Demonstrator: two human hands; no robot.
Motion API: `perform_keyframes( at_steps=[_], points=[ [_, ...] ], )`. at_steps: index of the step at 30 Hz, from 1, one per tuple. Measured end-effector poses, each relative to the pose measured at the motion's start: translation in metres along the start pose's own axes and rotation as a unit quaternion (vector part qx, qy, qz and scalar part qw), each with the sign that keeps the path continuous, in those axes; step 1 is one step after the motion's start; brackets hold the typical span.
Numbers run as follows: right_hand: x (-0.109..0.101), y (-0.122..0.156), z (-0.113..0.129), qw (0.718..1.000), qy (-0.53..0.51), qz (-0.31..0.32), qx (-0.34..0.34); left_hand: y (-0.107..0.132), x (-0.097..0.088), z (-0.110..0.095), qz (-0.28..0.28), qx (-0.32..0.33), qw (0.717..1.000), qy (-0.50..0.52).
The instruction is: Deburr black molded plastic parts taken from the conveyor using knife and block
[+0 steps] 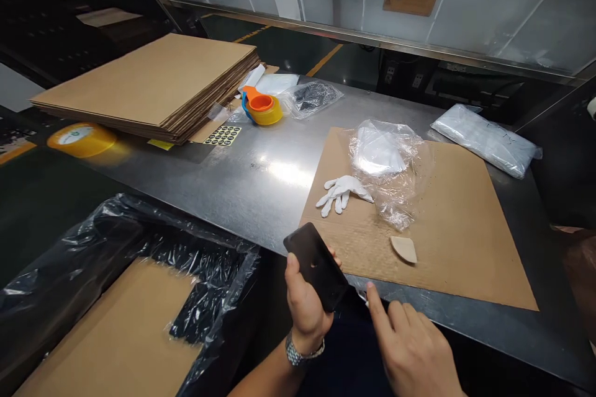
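A black, flat, rounded-corner rectangular piece (pixel 321 270) is held tilted above the near edge of the bench. My left hand (pixel 307 307) is closed round it, thumb on the near side and fingertips showing at the far edge. By its lower end, my right hand (pixel 414 344) grips a small tool with a shiny metal tip (pixel 362 299), index finger stretched along it. Most of that tool is hidden, so its exact kind is unclear. On the cardboard sheet (pixel 460 217) beyond lie a white glove (pixel 343 191) and a small beige quarter-round piece (pixel 404 249).
Clear plastic bags with white contents (pixel 379 149) rest on the cardboard. A stack of cardboard sheets (pixel 153 80), a tape dispenser (pixel 263 107) and a tape roll (pixel 81 139) are at left. A wrapped packet (pixel 487 136) sits far right. Below left stands a black-plastic-lined container (pixel 125 214).
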State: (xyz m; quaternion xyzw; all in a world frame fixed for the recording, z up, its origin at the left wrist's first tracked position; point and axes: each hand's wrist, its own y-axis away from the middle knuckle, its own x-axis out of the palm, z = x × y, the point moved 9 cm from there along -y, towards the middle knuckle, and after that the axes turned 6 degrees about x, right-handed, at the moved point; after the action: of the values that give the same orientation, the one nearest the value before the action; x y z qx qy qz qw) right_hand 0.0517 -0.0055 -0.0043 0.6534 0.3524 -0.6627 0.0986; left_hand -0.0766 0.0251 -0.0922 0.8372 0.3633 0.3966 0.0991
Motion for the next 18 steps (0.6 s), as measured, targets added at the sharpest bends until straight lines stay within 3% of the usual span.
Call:
perform_keyframes(
  at_steps=[4,8,18],
  points=[
    [0.010,0.007,-0.017,0.995,-0.073,0.038,0.049,0.001,0.009,0.007,0.026,-0.074,0.997,0.016],
    [0.013,0.014,-0.015,0.989,-0.129,0.062,0.033,0.003,0.016,0.013,0.050,-0.119,0.991,0.023],
    [0.004,0.012,-0.012,0.993,-0.103,0.055,0.009,0.009,0.019,0.009,0.069,-0.104,0.992,0.026]
  ],
)
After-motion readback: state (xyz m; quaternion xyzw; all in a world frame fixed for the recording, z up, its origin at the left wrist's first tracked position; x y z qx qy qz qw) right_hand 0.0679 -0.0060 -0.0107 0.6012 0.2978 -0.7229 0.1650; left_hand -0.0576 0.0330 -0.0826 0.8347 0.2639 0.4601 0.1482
